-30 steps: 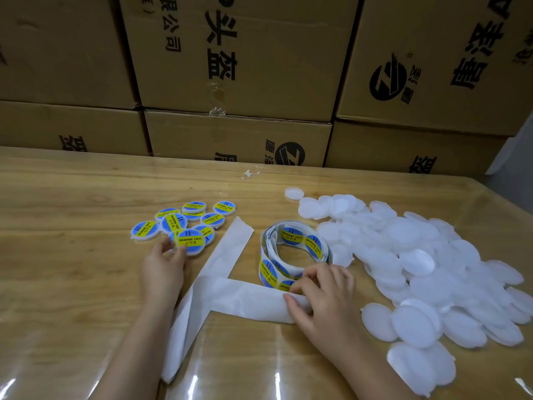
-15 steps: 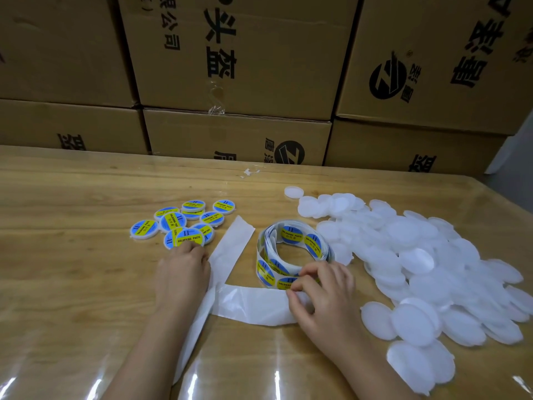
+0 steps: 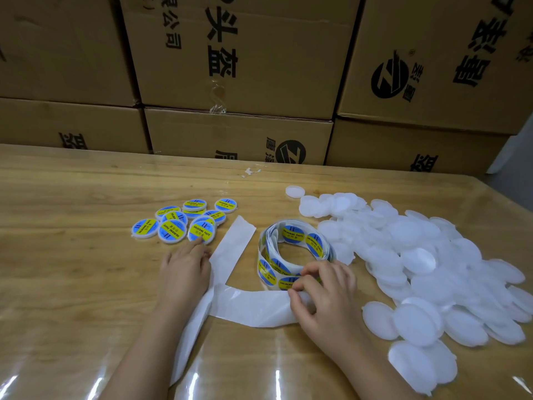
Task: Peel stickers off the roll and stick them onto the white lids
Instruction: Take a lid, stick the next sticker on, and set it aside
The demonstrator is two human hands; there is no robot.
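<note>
Centre frame, our right hand point(image 3: 326, 298) pinches a sticker point(image 3: 288, 284) on the sticker roll point(image 3: 294, 241) to peel; flat left hand point(image 3: 184, 272) steadies backing strip point(image 3: 253, 308).

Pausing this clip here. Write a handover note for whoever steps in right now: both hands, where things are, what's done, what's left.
Left hand: open, resting on the table, fingertips at the edge of the stickered lids.
Right hand: grip pinching at a sticker on the near edge of the sticker roll; I cannot tell whether that sticker has lifted.
The empty backing strip trails from the roll under the left hand.
Done: a small cluster of stickered lids, left of the roll.
Left: a large pile of plain white lids, right of the roll.
</note>
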